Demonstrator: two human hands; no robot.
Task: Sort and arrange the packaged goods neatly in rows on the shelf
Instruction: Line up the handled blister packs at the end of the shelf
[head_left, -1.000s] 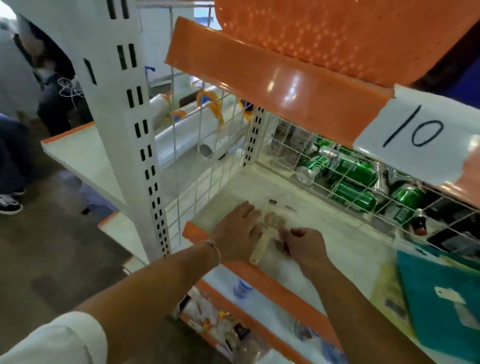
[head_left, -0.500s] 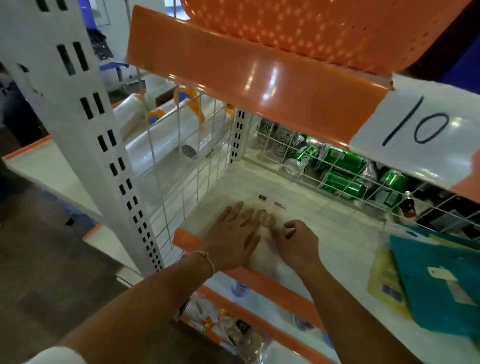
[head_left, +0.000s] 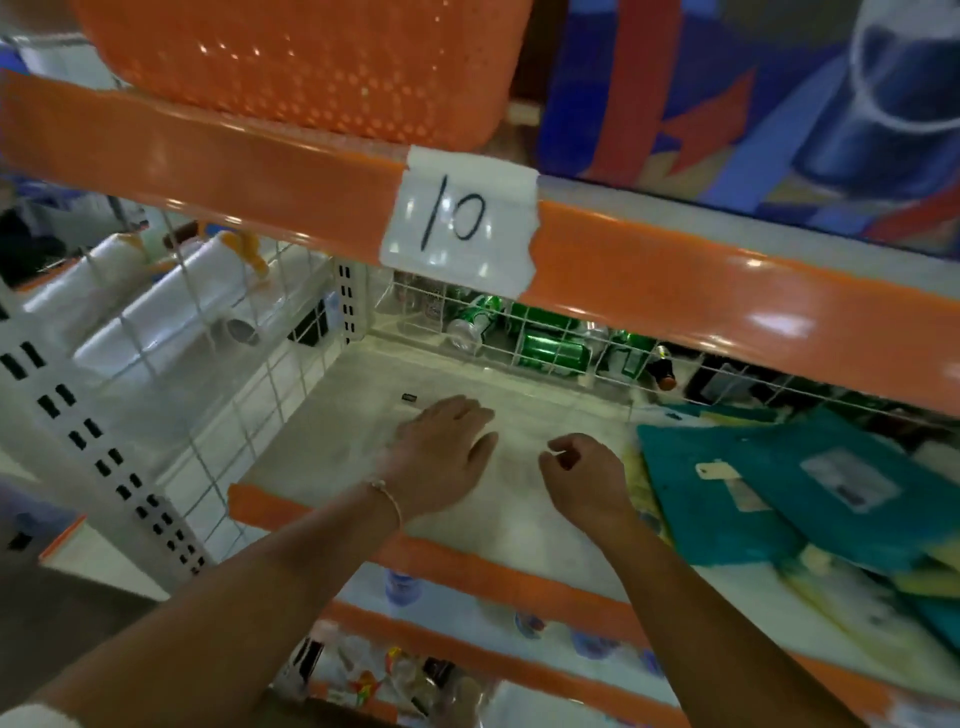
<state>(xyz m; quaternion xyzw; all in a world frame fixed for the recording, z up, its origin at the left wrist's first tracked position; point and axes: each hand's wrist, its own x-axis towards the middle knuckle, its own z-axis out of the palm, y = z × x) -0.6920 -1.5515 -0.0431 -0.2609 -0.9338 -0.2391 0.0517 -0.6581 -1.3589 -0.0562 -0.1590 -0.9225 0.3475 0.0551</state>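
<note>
My left hand (head_left: 441, 452) lies flat, fingers straight, on a clear plastic package (head_left: 415, 402) at the left end of the white shelf (head_left: 545, 395). Only the package's faint far edge and a small black label show; its contents are hidden under the hand. My right hand (head_left: 582, 473) hovers beside it with loosely curled fingers and nothing visible in them. Flat teal packages (head_left: 727, 519) lie overlapping and askew on the right part of the shelf, with yellow packages (head_left: 636, 483) under them.
Green cans (head_left: 550, 351) lie behind the wire back grid. A wire side panel (head_left: 234, 415) and a white slotted post (head_left: 93, 441) close the left. The upper shelf edge bears a "10" label (head_left: 457, 218) and an orange basket (head_left: 311, 62). Bottled goods (head_left: 400, 587) sit below.
My left hand slid forward over the clear package and covers it. My right hand let go of the package and drew off to the right. The view swung right.
</note>
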